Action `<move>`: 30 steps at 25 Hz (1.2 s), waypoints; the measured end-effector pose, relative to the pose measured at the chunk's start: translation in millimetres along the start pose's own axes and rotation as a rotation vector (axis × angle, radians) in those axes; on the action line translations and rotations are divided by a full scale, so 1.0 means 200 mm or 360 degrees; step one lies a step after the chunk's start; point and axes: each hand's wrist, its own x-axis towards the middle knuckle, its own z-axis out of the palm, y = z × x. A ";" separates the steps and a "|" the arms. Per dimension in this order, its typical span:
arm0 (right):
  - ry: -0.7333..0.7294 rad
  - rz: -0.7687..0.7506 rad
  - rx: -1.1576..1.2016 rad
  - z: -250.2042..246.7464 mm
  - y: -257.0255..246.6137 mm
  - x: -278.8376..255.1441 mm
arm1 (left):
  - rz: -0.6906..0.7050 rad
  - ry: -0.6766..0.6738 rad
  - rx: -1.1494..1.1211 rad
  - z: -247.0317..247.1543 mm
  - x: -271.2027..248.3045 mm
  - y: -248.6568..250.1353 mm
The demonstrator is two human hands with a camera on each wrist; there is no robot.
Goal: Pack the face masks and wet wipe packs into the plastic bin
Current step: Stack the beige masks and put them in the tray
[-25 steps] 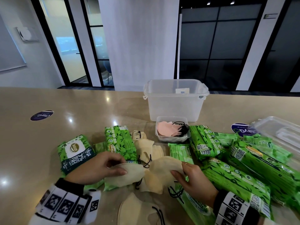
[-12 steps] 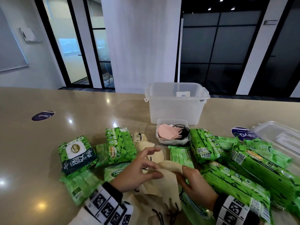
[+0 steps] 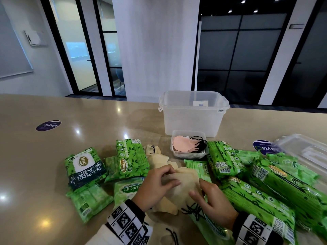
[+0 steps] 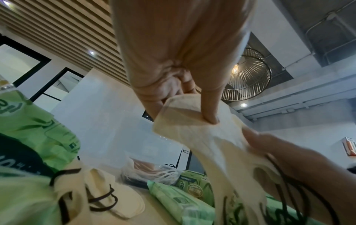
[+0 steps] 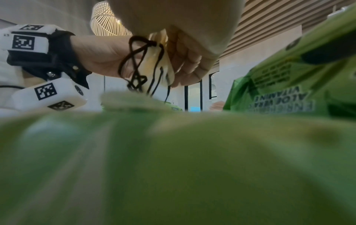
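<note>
Left hand (image 3: 155, 188) and right hand (image 3: 215, 204) both grip cream face masks (image 3: 184, 190). Green wipe packs (image 3: 131, 160) crowd around; clear plastic bin (image 3: 192, 114) behind small tub (image 3: 189, 147)

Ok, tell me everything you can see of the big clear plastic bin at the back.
The plastic bin is a translucent, whitish rectangular tub with a rolled rim and a small clip at its left end. It stands upright and open on the beige table, lidless. A white label and a barcode sticker sit near its rim. No packs or masks show inside. Neither hand touches it; the small tray of masks sits directly before it.
</note>
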 end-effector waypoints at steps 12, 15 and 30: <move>0.0430 0.0106 -0.0256 0.03 0.06 0.03 | -0.0191 -0.0154 0.0534 -0.03 0.02 -0.06; 0.0513 0.0104 -0.0307 0.02 0.06 0.03 | -0.0395 -0.0515 0.0824 0.01 -0.01 -0.06; 0.0454 0.0055 -0.0306 0.03 0.07 0.03 | -0.0519 -0.0839 0.1320 0.08 -0.02 -0.14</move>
